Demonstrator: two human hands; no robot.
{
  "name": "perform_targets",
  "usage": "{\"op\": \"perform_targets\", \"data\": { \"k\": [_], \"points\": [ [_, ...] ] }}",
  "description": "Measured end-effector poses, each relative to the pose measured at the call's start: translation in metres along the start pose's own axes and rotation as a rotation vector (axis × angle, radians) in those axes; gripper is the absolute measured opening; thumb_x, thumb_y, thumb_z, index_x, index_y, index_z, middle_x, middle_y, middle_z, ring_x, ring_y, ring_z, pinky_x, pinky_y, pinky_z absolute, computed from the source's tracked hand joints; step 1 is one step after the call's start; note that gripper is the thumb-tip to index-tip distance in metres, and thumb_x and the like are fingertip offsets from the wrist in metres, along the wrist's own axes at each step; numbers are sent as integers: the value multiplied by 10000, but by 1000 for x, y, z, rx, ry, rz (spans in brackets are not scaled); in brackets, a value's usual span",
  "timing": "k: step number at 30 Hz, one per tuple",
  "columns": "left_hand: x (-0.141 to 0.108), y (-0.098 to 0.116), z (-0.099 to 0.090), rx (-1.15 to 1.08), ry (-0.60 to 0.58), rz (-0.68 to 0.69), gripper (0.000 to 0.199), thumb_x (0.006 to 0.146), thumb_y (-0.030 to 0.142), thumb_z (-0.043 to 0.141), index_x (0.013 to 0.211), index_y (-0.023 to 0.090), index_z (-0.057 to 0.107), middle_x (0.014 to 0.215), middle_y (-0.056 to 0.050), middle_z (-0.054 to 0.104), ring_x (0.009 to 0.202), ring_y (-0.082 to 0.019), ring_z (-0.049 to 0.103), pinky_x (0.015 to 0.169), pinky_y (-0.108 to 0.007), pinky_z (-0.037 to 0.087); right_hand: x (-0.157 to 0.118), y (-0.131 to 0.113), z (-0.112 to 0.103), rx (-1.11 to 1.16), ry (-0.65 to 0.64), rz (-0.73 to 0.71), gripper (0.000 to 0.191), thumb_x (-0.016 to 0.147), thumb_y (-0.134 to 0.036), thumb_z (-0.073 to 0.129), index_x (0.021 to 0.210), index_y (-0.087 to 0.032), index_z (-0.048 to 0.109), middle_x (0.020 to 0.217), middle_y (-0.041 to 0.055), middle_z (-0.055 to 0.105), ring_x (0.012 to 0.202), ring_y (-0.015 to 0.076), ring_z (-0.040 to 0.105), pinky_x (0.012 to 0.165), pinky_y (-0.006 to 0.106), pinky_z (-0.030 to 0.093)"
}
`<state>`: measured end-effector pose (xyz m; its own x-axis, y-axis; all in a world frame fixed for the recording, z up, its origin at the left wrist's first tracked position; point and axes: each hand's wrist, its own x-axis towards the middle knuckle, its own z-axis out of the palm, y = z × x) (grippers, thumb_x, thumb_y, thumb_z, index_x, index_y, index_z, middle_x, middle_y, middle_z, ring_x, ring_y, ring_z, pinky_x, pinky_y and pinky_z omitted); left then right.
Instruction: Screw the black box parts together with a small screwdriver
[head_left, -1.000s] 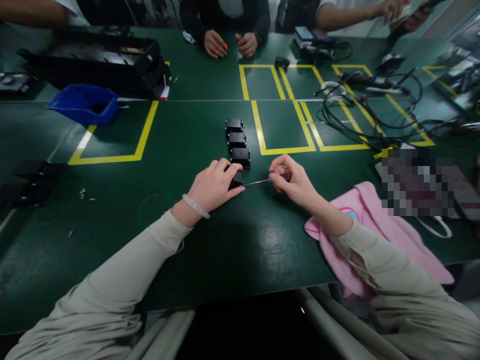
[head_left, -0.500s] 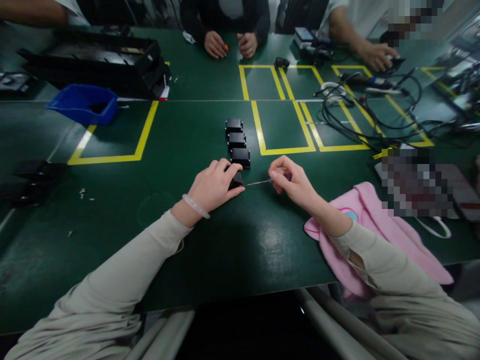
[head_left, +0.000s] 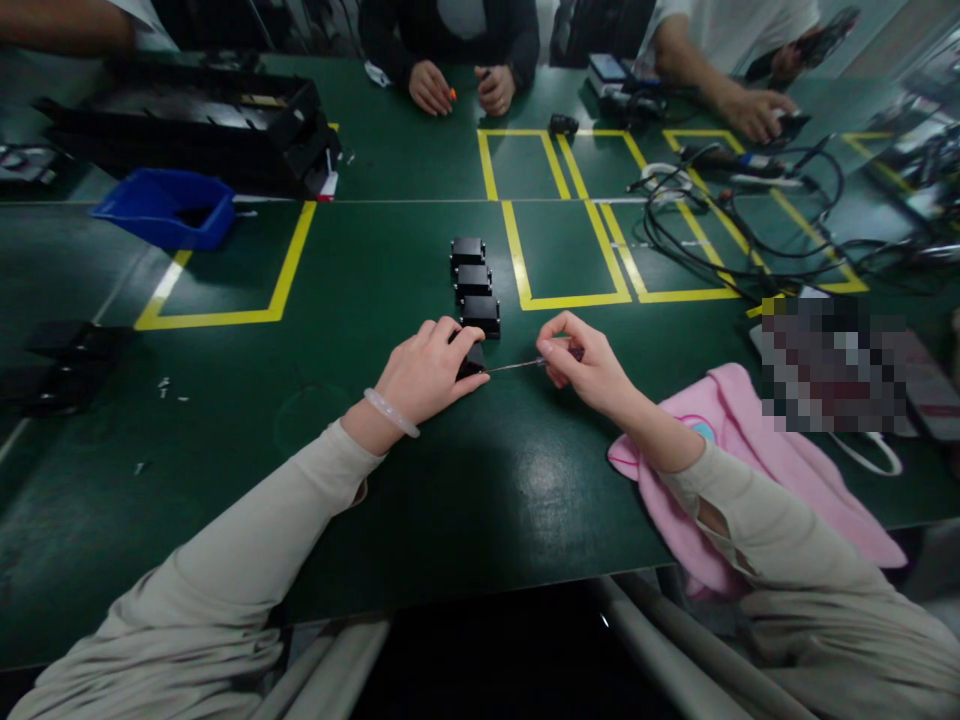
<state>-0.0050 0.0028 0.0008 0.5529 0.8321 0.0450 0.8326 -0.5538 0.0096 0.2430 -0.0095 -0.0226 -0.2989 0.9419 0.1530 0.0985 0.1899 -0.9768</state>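
Observation:
My left hand point(head_left: 427, 372) is closed round a small black box point(head_left: 472, 358) resting on the green table; fingers cover much of it. In my right hand point(head_left: 581, 357) is a screwdriver point(head_left: 519, 364), its thin shaft pointing left and its tip at the box's right side, close to my left thumb. The fingers hide most of the handle. Just beyond the held box, three similar black boxes point(head_left: 480, 315) stand in a row leading away from me, with small shiny screws at their sides.
A pink cloth point(head_left: 739, 430) lies under my right forearm. Loose screws point(head_left: 164, 385) and more black parts point(head_left: 56, 375) are at left. Farther off are a blue bin point(head_left: 169, 205), black trays point(head_left: 217, 130) and tangled cables point(head_left: 720, 230). Co-workers' hands point(head_left: 431, 88) rest across the table.
My hands, the box and the screwdriver look almost unmoved. At the far right, a co-worker's other hand now shows holding a dark object.

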Motion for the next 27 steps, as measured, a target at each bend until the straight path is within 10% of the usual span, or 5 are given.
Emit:
{"op": "perform_targets", "data": {
  "k": [21, 27],
  "points": [
    [0, -1, 1, 5, 22, 20, 512, 1006, 477, 659, 1420, 197, 547, 1285, -138, 620, 1164, -306, 603, 884, -377, 545, 3, 3, -2, -17, 40, -74, 235, 936, -325, 726, 987, -232, 516, 621, -100, 521, 483, 80, 476, 495, 244, 331],
    [0, 0, 1, 2, 8, 7, 510, 1007, 481, 655, 1423, 208, 541, 1297, -136, 619, 1164, -304, 602, 865, -369, 544, 2, 3, -1, -14, 55, -55, 341, 976, -533, 694, 942, -239, 525, 591, -91, 500, 476, 89, 466, 485, 254, 339]
  ]
}}
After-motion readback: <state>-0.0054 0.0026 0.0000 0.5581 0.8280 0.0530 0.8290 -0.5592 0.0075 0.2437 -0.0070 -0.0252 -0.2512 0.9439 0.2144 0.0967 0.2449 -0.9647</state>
